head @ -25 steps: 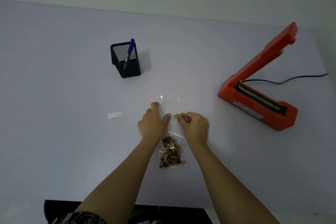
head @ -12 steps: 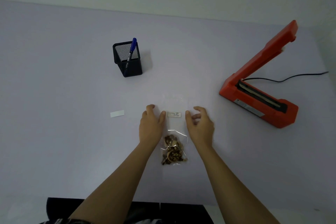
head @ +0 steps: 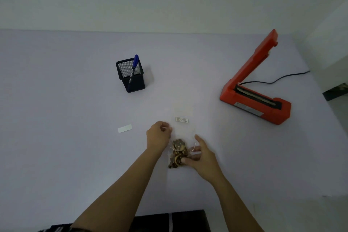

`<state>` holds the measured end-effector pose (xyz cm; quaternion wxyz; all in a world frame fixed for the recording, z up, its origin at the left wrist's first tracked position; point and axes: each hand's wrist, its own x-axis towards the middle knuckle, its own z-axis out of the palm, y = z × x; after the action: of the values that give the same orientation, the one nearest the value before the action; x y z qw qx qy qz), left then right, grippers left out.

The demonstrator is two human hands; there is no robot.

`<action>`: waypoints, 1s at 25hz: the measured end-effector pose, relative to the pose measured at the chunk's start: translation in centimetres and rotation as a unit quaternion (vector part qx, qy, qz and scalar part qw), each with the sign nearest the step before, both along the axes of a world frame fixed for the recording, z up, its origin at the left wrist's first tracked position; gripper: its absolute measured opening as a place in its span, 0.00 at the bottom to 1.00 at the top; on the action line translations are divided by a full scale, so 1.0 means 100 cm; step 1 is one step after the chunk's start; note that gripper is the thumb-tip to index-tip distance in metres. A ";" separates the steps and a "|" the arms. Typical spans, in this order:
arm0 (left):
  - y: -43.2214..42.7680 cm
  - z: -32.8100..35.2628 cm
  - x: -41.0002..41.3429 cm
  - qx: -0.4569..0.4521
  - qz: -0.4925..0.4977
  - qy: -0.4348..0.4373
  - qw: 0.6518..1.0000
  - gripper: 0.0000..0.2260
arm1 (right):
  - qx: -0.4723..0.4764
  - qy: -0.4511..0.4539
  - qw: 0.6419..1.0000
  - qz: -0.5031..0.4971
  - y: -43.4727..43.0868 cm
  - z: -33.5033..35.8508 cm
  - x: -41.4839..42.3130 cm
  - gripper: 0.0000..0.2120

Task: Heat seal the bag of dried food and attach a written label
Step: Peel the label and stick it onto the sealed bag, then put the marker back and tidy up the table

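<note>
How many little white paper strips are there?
2. A written label sits on the clear bag above the dried food; a blank strip lies on the table, left of the left hand.

Pen holder [head: 131,81] behind-left of bag [head: 181,137], sealer [head: 254,102] right (strip [head: 125,128] left)

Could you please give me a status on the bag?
Left hand pinching, right hand gripping the clear plastic bag of dried food. White written label stuck on it. Orange heat sealer open, aside; nothing blocking.

Head-worn camera looks steeply down over the table [head: 56,111].
</note>
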<state>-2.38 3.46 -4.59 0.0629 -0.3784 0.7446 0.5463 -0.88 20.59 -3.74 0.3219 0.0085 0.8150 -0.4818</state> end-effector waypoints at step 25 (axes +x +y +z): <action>-0.102 -0.005 -0.315 -0.131 0.071 0.022 0.989 0.10 | -0.073 0.035 0.993 -0.086 -0.126 -0.017 -0.309 0.37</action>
<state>-33.86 -6.78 -5.10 -0.0424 -0.4227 0.7824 0.4555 -31.74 8.03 -5.44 0.2507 0.0380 0.7844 -0.5661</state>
